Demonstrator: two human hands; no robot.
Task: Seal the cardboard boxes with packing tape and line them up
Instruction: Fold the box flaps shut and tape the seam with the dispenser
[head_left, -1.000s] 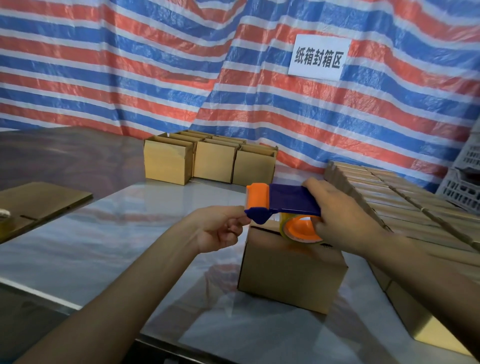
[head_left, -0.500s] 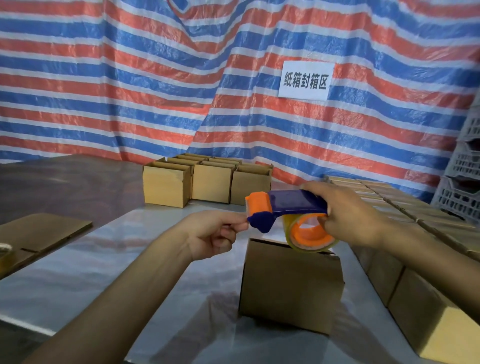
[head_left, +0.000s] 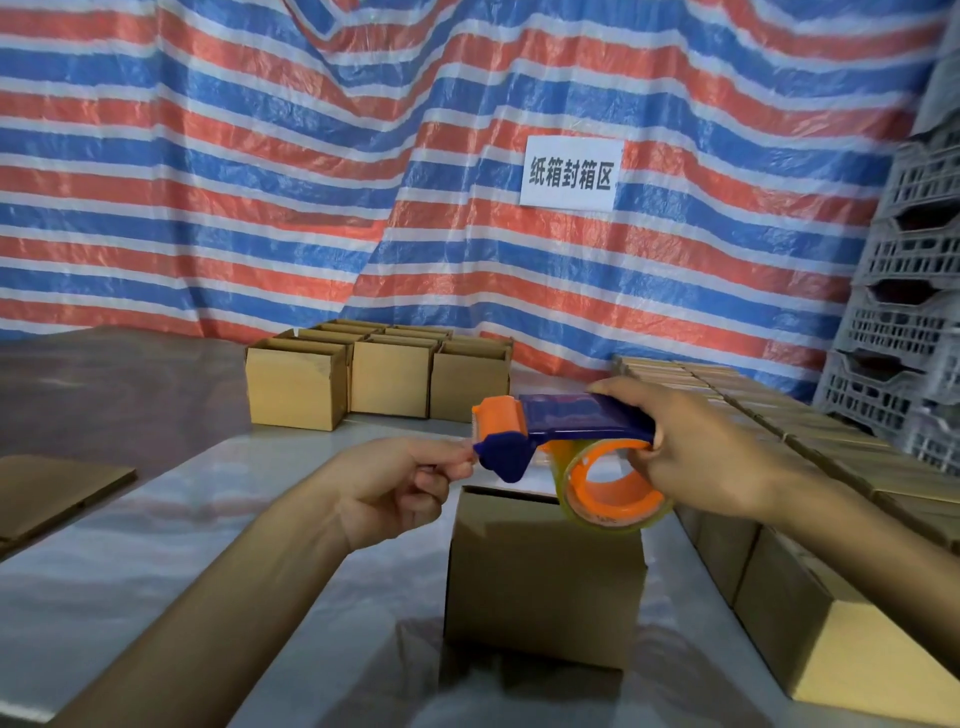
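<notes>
**Fig.** Head view, L to R.

- **Far L:** flat cardboard (head_left: 52, 493) lies on the table (head_left: 156, 561).
- **Back, centre-L:** back boxes (head_left: 296, 387) stand packed side by side, touching one another.
- **Centre:** my L hand (head_left: 400, 493) has its fingers curled, w/ thumb + forefinger pinched together at the blue front tip of the dispenser (head_left: 571, 421). Cannot tell whether a tape end sits between them.
- **Dispenser:** it is held about level, orange end toward my L hand, w/ the roll (head_left: 608, 493) hanging under it.
- **Directly below:** the box (head_left: 540, 577) stands upright on the table, one side facing me. The roll overlaps its top edge in view; cannot tell if they touch.
- **Centre-R:** my R hand (head_left: 701, 452) is clamped on the dispenser's rear, thumb on top and fingers curled beneath beside the roll.
- **R:** the box row (head_left: 779, 613) runs from near R toward the back, boxes touching.
- **Bkgd:** striped tarp (head_left: 260, 182) w/ a white sign (head_left: 570, 174).
- **Far R:** stacked grey crates (head_left: 909, 312).
</notes>
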